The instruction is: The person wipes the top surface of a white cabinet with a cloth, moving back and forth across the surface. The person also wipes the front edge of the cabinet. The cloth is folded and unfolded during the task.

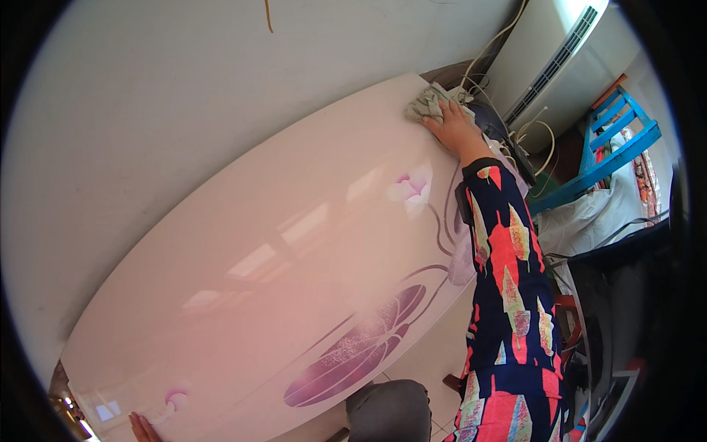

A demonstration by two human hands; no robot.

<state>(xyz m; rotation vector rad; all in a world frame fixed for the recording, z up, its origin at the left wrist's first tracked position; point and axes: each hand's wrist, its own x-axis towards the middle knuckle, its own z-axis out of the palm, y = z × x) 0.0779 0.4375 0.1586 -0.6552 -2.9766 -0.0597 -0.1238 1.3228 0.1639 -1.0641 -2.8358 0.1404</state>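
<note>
A glossy pale pink tabletop with purple and white flower patterns stretches before me, its edges bent by the lens. At its far right end, my right hand presses on a crumpled greyish cloth with green lines. The fingers lie over the cloth, and part of it is hidden under the palm. Only the fingers of my left hand show, at the lower left. They rest flat on the tabletop near a small printed flower, with nothing seen in them.
A white wall runs along the table's far side. Cables and dark devices crowd its right end, beside a white vented appliance. A blue wooden chair stands at the right. My knee is by the near edge.
</note>
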